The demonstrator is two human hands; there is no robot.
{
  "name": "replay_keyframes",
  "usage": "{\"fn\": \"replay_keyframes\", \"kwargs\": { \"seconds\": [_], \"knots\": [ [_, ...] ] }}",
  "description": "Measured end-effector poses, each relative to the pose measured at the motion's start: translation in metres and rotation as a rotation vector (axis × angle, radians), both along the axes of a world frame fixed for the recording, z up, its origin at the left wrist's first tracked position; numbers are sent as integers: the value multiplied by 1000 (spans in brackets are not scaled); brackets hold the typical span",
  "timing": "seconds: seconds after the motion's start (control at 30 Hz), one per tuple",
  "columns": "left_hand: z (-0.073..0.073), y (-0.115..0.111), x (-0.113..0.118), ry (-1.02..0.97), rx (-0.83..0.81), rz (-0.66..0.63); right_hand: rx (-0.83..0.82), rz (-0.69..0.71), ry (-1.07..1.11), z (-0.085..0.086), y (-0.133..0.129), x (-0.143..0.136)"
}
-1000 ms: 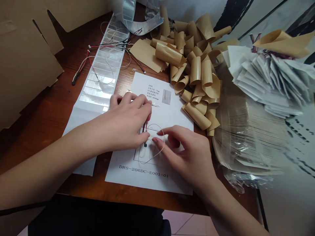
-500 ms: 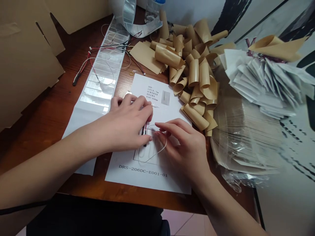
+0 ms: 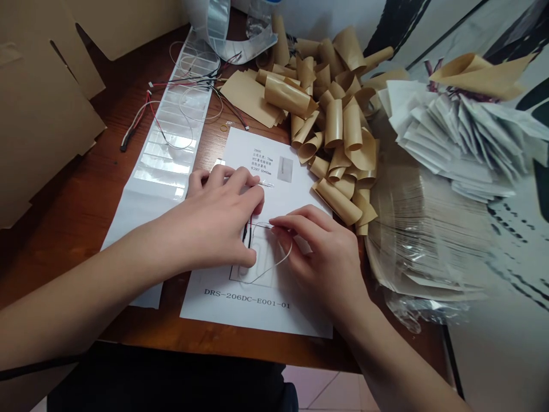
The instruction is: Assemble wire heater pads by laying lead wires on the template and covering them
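Pale wire (image 3: 274, 264) being pinched by right hand (image 3: 321, 252), whose thumb and index finger were parted one second ago. Wire's rounded loop being pressed flatter at top. Left hand's (image 3: 218, 217) thumb being lowered, black lead's (image 3: 250, 237) end being covered.

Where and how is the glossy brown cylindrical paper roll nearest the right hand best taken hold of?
Probably pinch the glossy brown roll lightly across its middle, from its near side: it lies sideways, that flank faces the right hand, and other brown paper rolls crowd its far side.
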State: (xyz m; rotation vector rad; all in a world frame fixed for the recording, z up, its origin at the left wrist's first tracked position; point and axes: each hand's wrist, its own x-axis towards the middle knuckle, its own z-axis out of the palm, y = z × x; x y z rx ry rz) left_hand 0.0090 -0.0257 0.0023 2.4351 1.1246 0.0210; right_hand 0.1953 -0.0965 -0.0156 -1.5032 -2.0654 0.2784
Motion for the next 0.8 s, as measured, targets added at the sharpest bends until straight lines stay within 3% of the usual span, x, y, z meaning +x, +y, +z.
{"fn": "replay_keyframes", "kwargs": {
  "seconds": [0.4, 0.6, 0.8],
  "knots": [
    [-3, -1, 0, -8, 43, -9, -22, 60, -52, 2, -2, -3],
    [2, 2, -2, -12, -31, -14, -26, 53, -42, -1, -1, -2],
    [-1, 4, -3, -43, -4, 16, -18, 80, -90, 6, -2, -3]
  ]
}}
